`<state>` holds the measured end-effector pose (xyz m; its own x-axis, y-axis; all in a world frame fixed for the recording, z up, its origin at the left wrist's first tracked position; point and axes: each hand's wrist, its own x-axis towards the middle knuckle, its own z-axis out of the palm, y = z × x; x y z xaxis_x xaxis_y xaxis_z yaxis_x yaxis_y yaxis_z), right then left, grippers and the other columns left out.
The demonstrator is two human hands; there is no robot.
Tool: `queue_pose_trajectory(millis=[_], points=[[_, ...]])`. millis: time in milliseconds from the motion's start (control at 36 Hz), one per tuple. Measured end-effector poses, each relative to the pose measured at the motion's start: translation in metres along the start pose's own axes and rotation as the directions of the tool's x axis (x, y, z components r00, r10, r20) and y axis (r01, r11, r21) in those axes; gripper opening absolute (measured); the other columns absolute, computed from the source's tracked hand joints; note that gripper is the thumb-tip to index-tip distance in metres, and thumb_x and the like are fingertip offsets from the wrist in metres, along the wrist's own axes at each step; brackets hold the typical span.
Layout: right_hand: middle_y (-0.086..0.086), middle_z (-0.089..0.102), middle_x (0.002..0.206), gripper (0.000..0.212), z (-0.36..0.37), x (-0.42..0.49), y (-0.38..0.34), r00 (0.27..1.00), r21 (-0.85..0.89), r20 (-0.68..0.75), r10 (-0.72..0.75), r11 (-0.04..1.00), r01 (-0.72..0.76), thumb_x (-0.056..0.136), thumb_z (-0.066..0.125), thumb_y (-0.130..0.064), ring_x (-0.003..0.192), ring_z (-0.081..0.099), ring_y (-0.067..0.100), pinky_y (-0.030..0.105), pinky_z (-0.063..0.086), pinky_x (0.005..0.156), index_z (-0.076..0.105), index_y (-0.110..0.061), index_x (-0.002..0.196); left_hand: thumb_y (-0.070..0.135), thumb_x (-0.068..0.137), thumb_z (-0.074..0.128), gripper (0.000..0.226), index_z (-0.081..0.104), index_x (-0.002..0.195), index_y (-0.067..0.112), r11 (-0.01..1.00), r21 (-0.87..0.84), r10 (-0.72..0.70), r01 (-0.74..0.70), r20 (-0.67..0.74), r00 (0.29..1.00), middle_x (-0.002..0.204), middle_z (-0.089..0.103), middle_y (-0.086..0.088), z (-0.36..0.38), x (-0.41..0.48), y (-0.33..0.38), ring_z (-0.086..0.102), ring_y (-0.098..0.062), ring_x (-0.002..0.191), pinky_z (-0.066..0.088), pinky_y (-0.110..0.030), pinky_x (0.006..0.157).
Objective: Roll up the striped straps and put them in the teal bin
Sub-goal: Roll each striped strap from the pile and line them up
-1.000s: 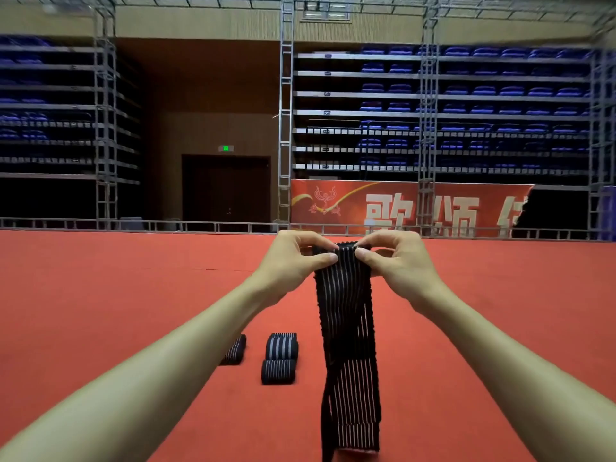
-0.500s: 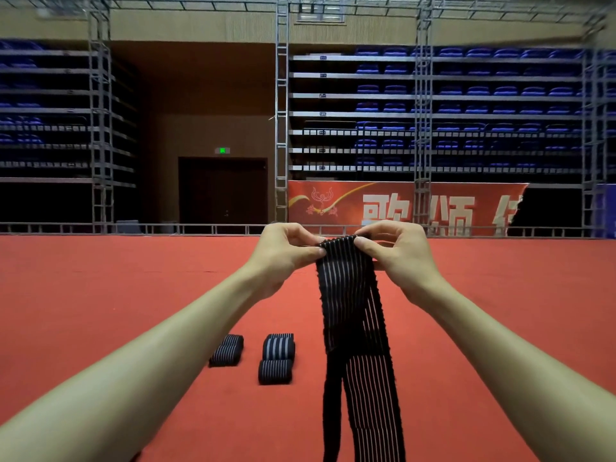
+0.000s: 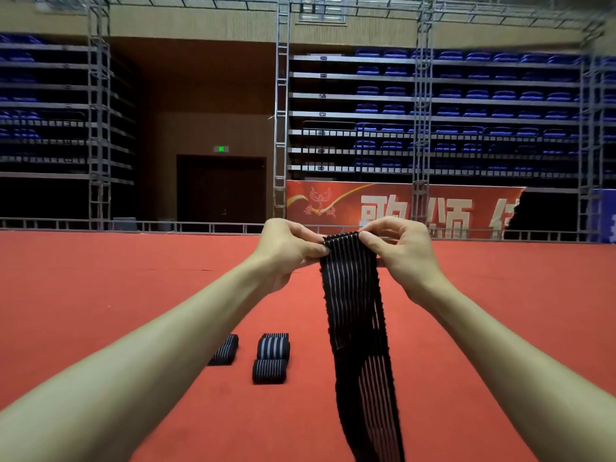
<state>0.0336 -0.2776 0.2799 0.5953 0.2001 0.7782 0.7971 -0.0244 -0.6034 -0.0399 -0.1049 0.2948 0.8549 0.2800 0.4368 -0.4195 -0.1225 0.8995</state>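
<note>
A long black strap with thin white stripes [image 3: 356,321] hangs in front of me, its lower end running out of the bottom of the view. My left hand [image 3: 286,251] pinches the strap's top left corner and my right hand [image 3: 396,251] pinches the top right corner, both held up at arm's length. On the red carpet below lie three rolled striped straps: one [image 3: 225,350] to the left, and two [image 3: 273,348] [image 3: 269,371] one behind the other. No teal bin is in view.
Red carpet [image 3: 100,311] covers the floor out to a low metal rail [image 3: 133,225]. Beyond it stand metal truss towers [image 3: 281,128], a red banner [image 3: 400,211], a dark doorway [image 3: 221,190] and tiers of blue seats.
Both hands stay on the strap's top edge and have shifted only slightly. The hanging part has swung and twisted a little to the right.
</note>
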Motion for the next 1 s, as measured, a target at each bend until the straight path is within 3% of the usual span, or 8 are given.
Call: queue_pose_trajectory(millis=[222,333,444,556,750,833,917,1000], points=[[-0.002,0.072,0.080,0.018,0.001,-0.004,0.004,0.998,0.012,-0.051,-0.036,0.999,0.037,0.084,0.075,-0.005,0.082,0.071,0.021,0.045,0.060,0.076,0.072,-0.023,0.081,-0.012,0.079,0.072,0.010,0.065,0.083,-0.006,0.998,-0.053,0.016,-0.017,-0.017,1.000,0.095,0.070,-0.024,0.003,0.000,-0.006,0.073,-0.029,0.089,0.060,-0.032,0.080],[0.002,0.072,0.083,0.027,0.001,-0.006,0.005,0.997,0.049,-0.060,-0.047,0.998,0.050,0.081,0.077,-0.001,0.078,0.071,0.018,0.031,0.056,0.066,0.069,-0.026,0.086,-0.005,0.081,0.073,0.007,0.066,0.082,-0.006,0.998,-0.047,0.029,-0.031,-0.027,0.999,0.093,0.070,-0.025,0.004,-0.005,-0.009,0.074,-0.028,0.085,0.060,-0.028,0.073],[0.010,0.070,0.076,0.021,0.004,-0.008,0.010,0.996,0.064,-0.076,-0.043,0.997,0.047,0.080,0.077,-0.001,0.067,0.070,0.017,0.031,0.058,0.061,0.062,-0.014,0.079,-0.006,0.081,0.073,0.012,0.063,0.081,0.000,0.995,0.007,0.102,-0.102,-0.059,0.993,0.091,0.070,-0.023,0.006,-0.006,-0.013,0.073,-0.024,0.079,0.060,-0.028,0.066],[0.004,0.064,0.068,0.027,0.005,-0.010,0.013,0.995,0.068,-0.069,-0.065,0.995,0.070,0.081,0.075,0.001,0.060,0.065,0.010,0.026,0.053,0.055,0.054,-0.012,0.073,-0.013,0.080,0.072,0.030,0.051,0.089,0.007,0.989,-0.013,0.145,-0.146,-0.065,0.987,0.080,0.069,-0.017,0.004,-0.004,-0.018,0.073,-0.026,0.077,0.060,-0.031,0.063],[0.010,0.049,0.058,0.031,0.009,-0.014,0.021,0.990,0.050,-0.108,-0.087,0.994,0.093,0.087,0.073,-0.011,0.051,0.046,0.016,0.031,0.040,0.051,0.048,-0.015,0.069,-0.012,0.081,0.071,0.027,0.052,0.081,0.008,0.972,0.053,0.233,-0.230,-0.071,0.970,0.089,0.070,-0.023,0.006,0.003,-0.027,0.070,-0.029,0.081,0.061,-0.037,0.071],[0.004,0.055,0.069,0.025,0.011,-0.017,0.021,0.991,0.028,-0.054,-0.122,0.992,0.124,0.090,0.069,-0.014,0.059,0.054,0.014,0.033,0.046,0.053,0.049,-0.018,0.076,-0.009,0.083,0.070,0.026,0.052,0.080,0.009,0.969,0.049,0.246,-0.243,-0.072,0.967,0.083,0.069,-0.015,0.005,0.007,-0.030,0.068,-0.027,0.079,0.061,-0.040,0.072],[-0.005,0.058,0.091,0.020,0.013,-0.021,0.024,0.984,0.022,0.112,-0.135,0.991,0.134,0.090,0.068,-0.006,0.077,0.062,0.006,0.035,0.058,0.066,0.051,-0.017,0.090,-0.007,0.087,0.067,0.022,0.052,0.080,0.007,0.968,0.014,0.250,-0.250,-0.096,0.964,0.087,0.068,-0.017,0.004,0.011,-0.030,0.071,-0.030,0.084,0.062,-0.041,0.073],[-0.018,0.059,0.095,0.028,0.018,-0.024,0.029,0.969,-0.027,0.186,-0.164,0.985,0.171,0.089,0.065,0.001,0.084,0.062,0.005,0.034,0.056,0.072,0.055,-0.024,0.095,-0.004,0.091,0.063,0.019,0.054,0.082,0.010,0.966,-0.020,0.252,-0.256,-0.120,0.960,0.091,0.066,-0.017,0.007,0.013,-0.031,0.069,-0.031,0.088,0.061,-0.041,0.074]])
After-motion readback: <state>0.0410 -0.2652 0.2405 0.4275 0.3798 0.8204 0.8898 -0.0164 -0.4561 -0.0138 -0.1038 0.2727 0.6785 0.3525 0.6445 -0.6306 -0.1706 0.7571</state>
